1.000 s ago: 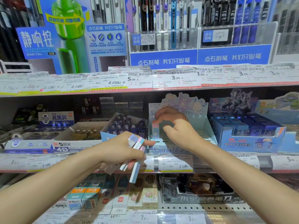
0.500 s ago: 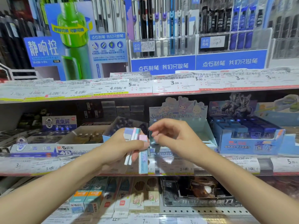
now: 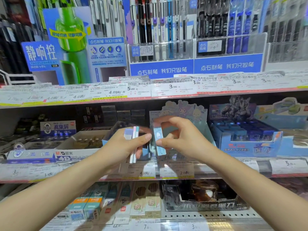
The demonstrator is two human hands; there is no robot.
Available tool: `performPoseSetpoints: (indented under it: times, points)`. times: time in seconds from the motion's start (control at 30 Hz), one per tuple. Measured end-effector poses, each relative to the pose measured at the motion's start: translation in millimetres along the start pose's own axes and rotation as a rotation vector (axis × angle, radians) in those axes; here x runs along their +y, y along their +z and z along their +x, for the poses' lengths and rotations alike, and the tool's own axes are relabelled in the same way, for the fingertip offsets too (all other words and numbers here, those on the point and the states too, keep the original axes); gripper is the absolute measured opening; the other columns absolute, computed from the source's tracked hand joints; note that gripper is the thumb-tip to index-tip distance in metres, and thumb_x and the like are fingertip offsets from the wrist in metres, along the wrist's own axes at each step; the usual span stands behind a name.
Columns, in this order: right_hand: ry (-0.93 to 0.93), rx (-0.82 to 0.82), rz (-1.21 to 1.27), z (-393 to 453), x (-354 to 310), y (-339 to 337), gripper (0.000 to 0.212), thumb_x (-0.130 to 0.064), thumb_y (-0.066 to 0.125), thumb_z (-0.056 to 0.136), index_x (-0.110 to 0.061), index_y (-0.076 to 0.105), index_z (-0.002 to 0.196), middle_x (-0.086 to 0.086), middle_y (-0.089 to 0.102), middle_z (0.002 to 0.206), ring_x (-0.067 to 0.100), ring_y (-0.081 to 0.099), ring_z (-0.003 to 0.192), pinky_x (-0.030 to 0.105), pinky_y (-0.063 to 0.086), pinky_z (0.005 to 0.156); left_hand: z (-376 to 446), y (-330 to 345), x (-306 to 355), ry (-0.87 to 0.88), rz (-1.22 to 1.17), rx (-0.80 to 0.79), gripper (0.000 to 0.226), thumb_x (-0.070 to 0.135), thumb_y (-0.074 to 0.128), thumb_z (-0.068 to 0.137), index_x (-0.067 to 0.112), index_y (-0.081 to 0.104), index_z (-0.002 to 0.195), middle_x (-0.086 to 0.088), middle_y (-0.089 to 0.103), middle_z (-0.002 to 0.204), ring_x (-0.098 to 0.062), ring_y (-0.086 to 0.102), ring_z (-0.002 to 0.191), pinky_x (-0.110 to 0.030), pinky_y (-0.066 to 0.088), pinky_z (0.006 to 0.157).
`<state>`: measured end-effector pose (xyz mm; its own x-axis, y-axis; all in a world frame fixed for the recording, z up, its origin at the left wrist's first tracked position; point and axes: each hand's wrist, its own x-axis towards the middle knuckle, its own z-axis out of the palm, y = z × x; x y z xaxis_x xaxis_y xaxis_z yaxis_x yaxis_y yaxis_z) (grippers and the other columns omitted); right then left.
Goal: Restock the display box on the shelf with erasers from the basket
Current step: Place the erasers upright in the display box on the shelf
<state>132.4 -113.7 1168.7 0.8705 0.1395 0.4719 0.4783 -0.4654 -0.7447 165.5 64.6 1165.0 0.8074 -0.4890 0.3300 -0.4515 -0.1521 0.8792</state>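
Head view puts me in front of a stationery shelf (image 3: 166, 179), looking down along two bare forearms that meet at the middle tier. My left hand (image 3: 123, 145) is curled around a small stack of erasers (image 3: 133, 144): thin pastel slabs, purple, pink and teal at their top ends, standing nearly upright, the thumb pressed across their front and the other fingers wrapped behind. Just beside it, my right hand (image 3: 181, 139) pinches a single pale blue eraser (image 3: 158, 140) between thumb and forefinger, the remaining fingers bent loosely behind. This eraser is held upright too, its lower end tilted a little to the right, and it sits very close to the stack; motion blur keeps me from telling whether the two touch.

Both hands are held in front of the display box (image 3: 183, 114), a light blue carton with cartoon characters on its raised back card, which stands on the middle tier. Its interior is mostly hidden behind my hands, so I cannot tell how full it is. To its right stands a dark blue box (image 3: 250, 137) of other goods, and to its left a white tray (image 3: 80, 144). Price labels (image 3: 173, 88) run along the shelf edges.
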Motion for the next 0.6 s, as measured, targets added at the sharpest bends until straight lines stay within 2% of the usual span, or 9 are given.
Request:
performPoseSetpoints:
  times: [0.07, 0.13, 0.2, 0.23, 0.3, 0.4, 0.43, 0.53, 0.6]
  points:
    - [-0.005, 0.057, -0.030, 3.7, 4.4, -5.5, 0.040, -0.007, 0.072, 0.074, -0.020, 0.055, 0.108, -0.004, 0.057, 0.088, 0.013, 0.061, 0.057, 0.040, 0.055, 0.061, -2.0, -5.7, -5.0, -0.011, 0.135, -0.022, 0.019, 0.019, 0.058, 0.089, 0.035, 0.069, 0.087, -0.002, 0.051, 0.040, -0.010, 0.046, 0.040, -0.019, 0.040, 0.053]
    - [-0.047, 0.121, -0.099, 7.3, 8.5, -7.2, 0.038, -0.009, 0.072, 0.074, -0.026, 0.053, 0.102, -0.008, 0.053, 0.083, 0.016, 0.061, 0.062, 0.038, 0.053, 0.065, -5.2, -9.4, -9.5, -0.037, 0.323, -0.087, 0.030, 0.014, 0.059, 0.088, 0.036, 0.061, 0.108, 0.001, 0.059, 0.048, -0.011, 0.053, 0.041, -0.022, 0.045, 0.050]
    - [-0.071, 0.156, -0.172, 10.1, 14.2, -4.6, 0.038, -0.016, 0.073, 0.074, -0.031, 0.049, 0.100, -0.009, 0.054, 0.083, 0.020, 0.062, 0.072, 0.040, 0.053, 0.072, -8.4, -9.9, -13.1, -0.040, 0.475, -0.180, 0.045, 0.013, 0.057, 0.085, 0.044, 0.053, 0.117, 0.001, 0.067, 0.059, -0.013, 0.059, 0.048, -0.028, 0.052, 0.056]
    - [-0.075, 0.165, -0.176, 11.1, 17.6, -2.2, 0.037, -0.019, 0.073, 0.074, -0.030, 0.049, 0.100, -0.007, 0.057, 0.084, 0.021, 0.063, 0.077, 0.044, 0.054, 0.075, -9.4, -9.3, -14.8, -0.035, 0.523, -0.219, 0.048, 0.015, 0.056, 0.084, 0.046, 0.050, 0.120, -0.002, 0.071, 0.068, -0.016, 0.062, 0.054, -0.030, 0.054, 0.060]
    - [-0.092, 0.180, -0.176, 12.3, 23.9, 2.8, 0.034, -0.023, 0.073, 0.074, -0.023, 0.052, 0.101, -0.004, 0.060, 0.086, 0.021, 0.061, 0.083, 0.045, 0.052, 0.079, -9.8, -6.7, -16.7, -0.029, 0.591, -0.252, 0.049, 0.019, 0.054, 0.084, 0.046, 0.048, 0.125, -0.007, 0.072, 0.081, -0.017, 0.058, 0.055, -0.021, 0.050, 0.056]
    - [-0.140, 0.184, -0.198, 14.5, 29.1, 7.1, 0.034, -0.022, 0.071, 0.075, -0.022, 0.053, 0.104, -0.012, 0.056, 0.084, 0.014, 0.055, 0.085, 0.036, 0.049, 0.081, -9.9, -5.4, -19.9, -0.037, 0.635, -0.259, 0.049, 0.022, 0.055, 0.088, 0.042, 0.046, 0.131, 0.005, 0.068, 0.068, -0.007, 0.046, 0.043, -0.014, 0.041, 0.047]
    - [-0.144, 0.181, -0.202, 15.1, 29.3, 7.8, 0.034, -0.022, 0.071, 0.076, -0.021, 0.054, 0.105, -0.015, 0.054, 0.083, 0.011, 0.053, 0.084, 0.033, 0.046, 0.080, -10.3, -5.3, -19.8, -0.045, 0.631, -0.267, 0.048, 0.024, 0.055, 0.088, 0.043, 0.045, 0.131, 0.006, 0.068, 0.068, -0.007, 0.048, 0.043, -0.014, 0.042, 0.048]
    - [-0.141, 0.171, -0.213, 17.4, 31.0, 10.0, 0.034, -0.024, 0.071, 0.076, -0.018, 0.054, 0.105, -0.009, 0.056, 0.082, 0.011, 0.052, 0.080, 0.034, 0.044, 0.077, -10.1, -7.2, -22.7, -0.036, 0.643, -0.286, 0.049, 0.027, 0.056, 0.087, 0.048, 0.043, 0.129, 0.005, 0.073, 0.094, -0.013, 0.064, 0.061, -0.018, 0.050, 0.059]
    - [-0.139, 0.170, -0.225, 18.6, 32.5, 11.1, 0.035, -0.025, 0.072, 0.075, -0.017, 0.055, 0.106, -0.002, 0.058, 0.085, 0.020, 0.052, 0.082, 0.035, 0.044, 0.077, -9.9, -8.4, -23.6, -0.035, 0.645, -0.286, 0.049, 0.026, 0.056, 0.086, 0.049, 0.044, 0.128, 0.009, 0.071, 0.088, -0.012, 0.063, 0.059, -0.017, 0.049, 0.056]
